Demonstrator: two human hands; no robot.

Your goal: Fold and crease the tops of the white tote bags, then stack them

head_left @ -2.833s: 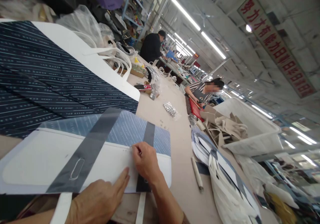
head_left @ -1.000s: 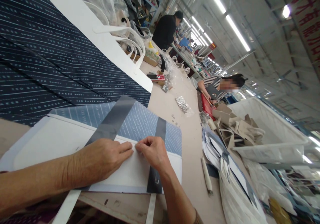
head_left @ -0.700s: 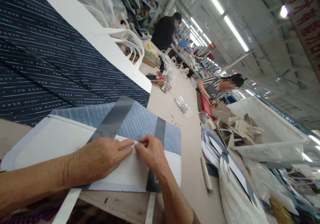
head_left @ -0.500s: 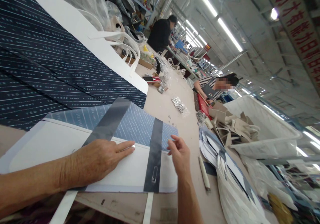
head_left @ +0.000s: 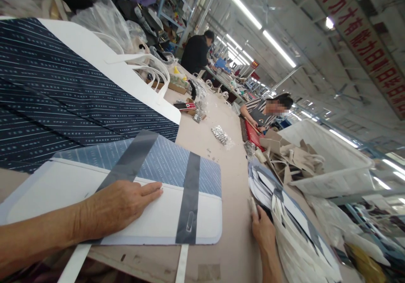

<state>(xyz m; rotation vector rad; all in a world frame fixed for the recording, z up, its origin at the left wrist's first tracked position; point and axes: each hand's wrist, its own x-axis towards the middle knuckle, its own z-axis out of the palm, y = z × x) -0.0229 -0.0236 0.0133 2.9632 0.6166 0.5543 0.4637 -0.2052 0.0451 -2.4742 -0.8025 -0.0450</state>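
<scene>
A flat bag piece [head_left: 158, 222], white in front and pale blue striped behind, lies on the table before me. Two grey straps cross it, one upright [head_left: 190, 190] and one slanted [head_left: 131, 160]. My left hand [head_left: 118, 207] rests flat on the white part, fingers stretched toward the upright strap. My right hand [head_left: 264, 230] is off the bag at the right, fingers closed around a cream rod [head_left: 253, 205] next to a pile of bags [head_left: 297, 236].
A stack of dark navy striped bags [head_left: 63, 101] with white handles fills the left. Small metal parts [head_left: 221, 135] and a red box [head_left: 186, 106] lie further along the table. A white bin [head_left: 332, 165] holds beige pieces. A person in stripes [head_left: 257, 114] and another in black [head_left: 196, 55] work beyond.
My right hand left the white edge beside my left fingertips, moved right and took hold of the cream rod. My left hand stayed flat on the bag.
</scene>
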